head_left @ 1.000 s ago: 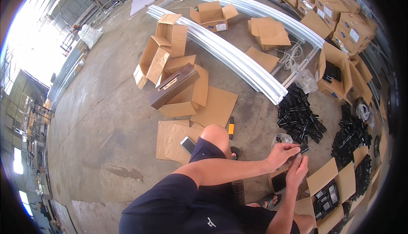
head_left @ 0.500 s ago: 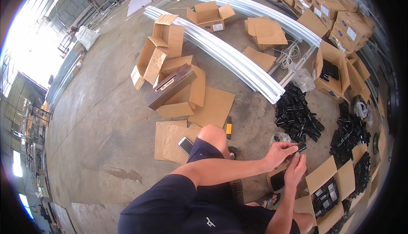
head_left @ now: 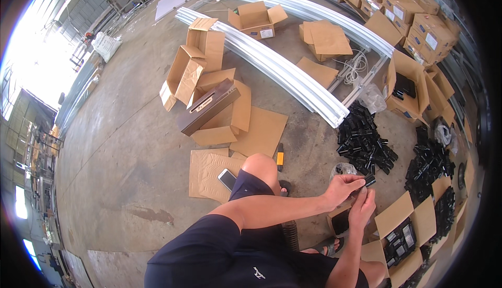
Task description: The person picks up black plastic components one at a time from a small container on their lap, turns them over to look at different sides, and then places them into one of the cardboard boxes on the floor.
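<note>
While L hand (head_left: pixel 341 192) pinches small blk part (head_left: pixel 370 180), approx 4 o'clock in view, R hand (head_left: pixel 362 209) curls at part's 6 o'clock, can't tell if gripping; blk pile (head_left: pixel 365 140) at its 12 o'clock.

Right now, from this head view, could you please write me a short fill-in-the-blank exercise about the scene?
1. The left hand pinches a small part coloured ____, with the right hand close by.
2. The smartphone lies on a flat sheet of ____.
3. Between left and right, the white sack lies on the picture's ____ side.

Missing words: black; cardboard; left.
</note>
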`<state>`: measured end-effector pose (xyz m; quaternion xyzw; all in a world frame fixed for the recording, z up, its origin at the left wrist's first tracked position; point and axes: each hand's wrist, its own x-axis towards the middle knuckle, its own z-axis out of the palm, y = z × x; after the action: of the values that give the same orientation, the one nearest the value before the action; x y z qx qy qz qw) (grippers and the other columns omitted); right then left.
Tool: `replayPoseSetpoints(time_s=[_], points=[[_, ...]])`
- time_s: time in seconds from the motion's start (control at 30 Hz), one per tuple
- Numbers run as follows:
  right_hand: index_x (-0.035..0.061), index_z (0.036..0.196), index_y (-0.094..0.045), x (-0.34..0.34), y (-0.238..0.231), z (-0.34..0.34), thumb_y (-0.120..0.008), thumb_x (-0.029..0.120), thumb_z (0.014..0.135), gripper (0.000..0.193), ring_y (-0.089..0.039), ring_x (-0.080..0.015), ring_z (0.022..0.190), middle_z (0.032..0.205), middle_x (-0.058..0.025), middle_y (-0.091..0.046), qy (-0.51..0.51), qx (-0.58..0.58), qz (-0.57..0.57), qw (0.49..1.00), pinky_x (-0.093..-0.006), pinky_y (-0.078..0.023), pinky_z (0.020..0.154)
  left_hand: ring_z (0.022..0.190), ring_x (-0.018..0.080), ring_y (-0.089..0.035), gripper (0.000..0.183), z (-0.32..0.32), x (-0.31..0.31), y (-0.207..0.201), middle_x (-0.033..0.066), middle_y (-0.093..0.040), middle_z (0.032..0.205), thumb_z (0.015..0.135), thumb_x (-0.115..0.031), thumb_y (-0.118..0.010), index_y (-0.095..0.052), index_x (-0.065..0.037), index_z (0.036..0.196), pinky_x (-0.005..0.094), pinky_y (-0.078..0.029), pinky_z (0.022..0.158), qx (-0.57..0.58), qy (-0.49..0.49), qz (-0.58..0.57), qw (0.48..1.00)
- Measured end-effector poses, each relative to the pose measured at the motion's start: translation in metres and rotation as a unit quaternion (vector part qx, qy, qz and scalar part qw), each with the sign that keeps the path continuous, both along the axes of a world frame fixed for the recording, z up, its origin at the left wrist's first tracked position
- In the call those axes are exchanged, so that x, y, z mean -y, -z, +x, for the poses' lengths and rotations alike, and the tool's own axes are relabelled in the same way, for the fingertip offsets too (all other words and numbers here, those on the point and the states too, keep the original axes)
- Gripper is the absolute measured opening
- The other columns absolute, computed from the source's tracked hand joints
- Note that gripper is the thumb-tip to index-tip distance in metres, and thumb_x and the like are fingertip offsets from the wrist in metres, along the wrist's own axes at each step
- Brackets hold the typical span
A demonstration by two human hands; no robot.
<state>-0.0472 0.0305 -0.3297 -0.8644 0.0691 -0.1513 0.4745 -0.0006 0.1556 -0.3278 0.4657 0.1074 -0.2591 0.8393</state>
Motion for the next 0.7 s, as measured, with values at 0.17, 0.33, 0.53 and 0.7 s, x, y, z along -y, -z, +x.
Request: replayPoseSetpoints(time_s=[0.17, 0.33, 0.53, 0.7], points=[[0.0018, 0.085, -0.050, -0.0004, 0.0020, 0.0005, -0.050, 0.025, 0.109, 0.034, -0.056, -0.0258, 0.054, 0.063, -0.0127, -0.056, 0.001, -0.001, -0.004, 1.000, -0.0421, -0.041, 0.053, 0.087, 0.0059, -0.062, 0.029, 0.0000, 0.0013, 0.0056, 0.0012, -0.073, 0.102, 0.098, -0.019, -0.074, -0.074, 0.001, 0.119, 0.0235, -0.052, 0.074, 0.011, -0.009, -0.002, 1.000], [0.0016, 0.085, -0.051, -0.0014, -0.0046, -0.0005, -0.050, 0.025, 0.109, 0.034, -0.057, -0.0239, 0.055, 0.064, -0.0121, -0.057, 0.003, -0.016, 0.018, 1.000, -0.0410, -0.041, 0.053, 0.088, 0.0060, -0.063, 0.028, 0.0001, 0.0012, 0.0015, 0.0014, -0.073, 0.103, 0.098, -0.018, -0.073, -0.074, 0.001, 0.119, 0.0236, -0.053, 0.076, 0.014, -0.003, 0.007, 1.000], [0.0014, 0.085, -0.051, -0.0002, -0.0002, -0.0004, -0.050, 0.025, 0.109, 0.034, -0.056, -0.0225, 0.054, 0.063, -0.0115, -0.057, 0.001, -0.001, 0.001, 1.000, -0.0391, -0.041, 0.052, 0.085, 0.0048, -0.063, 0.027, -0.0001, 0.0031, 0.0080, 0.0004, -0.073, 0.100, 0.098, -0.018, -0.073, -0.074, 0.000, 0.119, 0.0224, -0.051, 0.072, 0.013, -0.013, -0.005, 1.000], [0.0012, 0.085, -0.051, -0.0019, -0.0030, -0.0022, -0.050, 0.025, 0.109, 0.034, -0.056, -0.0231, 0.054, 0.064, -0.0120, -0.058, -0.005, -0.003, 0.015, 1.000, -0.0397, -0.041, 0.053, 0.081, 0.0044, -0.062, 0.026, -0.0026, 0.0000, 0.0018, -0.0006, -0.073, 0.096, 0.098, -0.018, -0.073, -0.075, -0.001, 0.118, 0.0222, -0.050, 0.068, 0.004, -0.009, 0.017, 1.000]])
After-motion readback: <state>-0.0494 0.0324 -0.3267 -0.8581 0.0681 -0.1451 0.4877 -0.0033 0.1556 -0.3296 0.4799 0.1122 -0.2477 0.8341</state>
